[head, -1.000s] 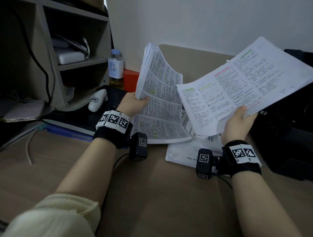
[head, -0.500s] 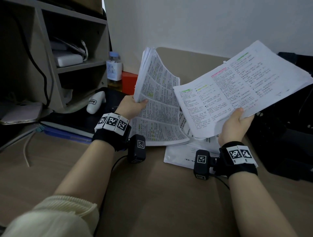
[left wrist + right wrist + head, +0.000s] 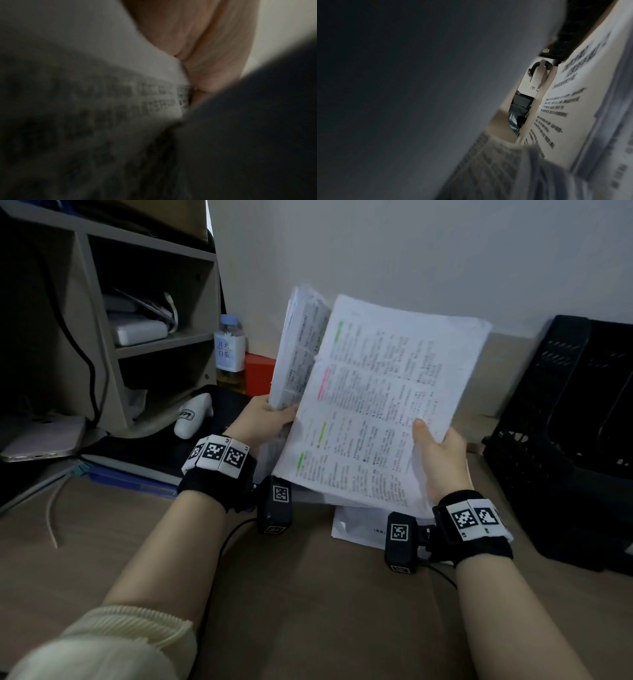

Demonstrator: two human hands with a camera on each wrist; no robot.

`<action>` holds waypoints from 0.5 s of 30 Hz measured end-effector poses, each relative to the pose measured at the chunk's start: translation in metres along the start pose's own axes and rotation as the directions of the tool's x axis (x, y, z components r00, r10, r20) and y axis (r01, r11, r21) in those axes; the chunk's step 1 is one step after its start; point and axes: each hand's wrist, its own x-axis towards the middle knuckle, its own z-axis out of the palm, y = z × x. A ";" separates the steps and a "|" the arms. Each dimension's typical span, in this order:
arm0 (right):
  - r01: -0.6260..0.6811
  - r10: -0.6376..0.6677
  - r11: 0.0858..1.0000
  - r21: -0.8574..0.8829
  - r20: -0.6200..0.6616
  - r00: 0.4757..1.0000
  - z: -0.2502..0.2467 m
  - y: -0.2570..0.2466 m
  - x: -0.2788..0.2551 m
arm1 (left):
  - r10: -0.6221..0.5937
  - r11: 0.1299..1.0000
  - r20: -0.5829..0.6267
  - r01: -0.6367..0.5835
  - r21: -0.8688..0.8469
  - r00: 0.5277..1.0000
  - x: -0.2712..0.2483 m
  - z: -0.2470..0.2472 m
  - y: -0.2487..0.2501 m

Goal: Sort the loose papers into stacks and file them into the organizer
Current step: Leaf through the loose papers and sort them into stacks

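My left hand (image 3: 270, 414) grips a thick stack of printed papers (image 3: 299, 347) by its lower edge and holds it nearly upright. My right hand (image 3: 436, 446) pinches a thinner bundle of printed sheets with green and pink highlights (image 3: 376, 392), thumb on top, and holds it against the right face of the left stack. More printed papers (image 3: 356, 525) lie flat on the desk under both hands. The black mesh organizer (image 3: 561, 419) stands at the right. In the left wrist view a blurred printed page (image 3: 150, 94) lies against my palm. The right wrist view shows printed pages (image 3: 570, 108) close up.
A grey shelf unit (image 3: 113, 313) stands at the back left with a white device on a shelf. A small bottle (image 3: 230, 350), a red box (image 3: 258, 373) and a white gadget (image 3: 191, 419) sit by it. Blue folders (image 3: 137, 477) lie at the left. A brown desk (image 3: 308, 594) stretches in front.
My right hand has swung its bundle leftward and turned it more upright, so it now meets the stack in my left hand. The view has shifted right, showing more of the organizer.
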 end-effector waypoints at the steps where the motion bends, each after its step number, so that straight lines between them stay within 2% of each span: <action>1: 0.000 0.000 1.000 -0.013 0.007 1.000 0.000 0.000 0.000 | 0.013 1.000 0.022 -0.013 -0.006 1.000 -0.001 0.000 0.002; 8: -0.022 0.020 0.999 0.032 0.065 0.998 0.002 -0.005 -0.007 | 0.078 0.992 0.148 -0.061 -0.115 0.986 -0.010 -0.001 0.013; 15: 0.020 -0.022 0.999 0.025 0.085 0.996 0.008 -0.006 -0.010 | 0.015 0.987 0.164 0.011 -0.158 0.986 -0.013 0.007 0.021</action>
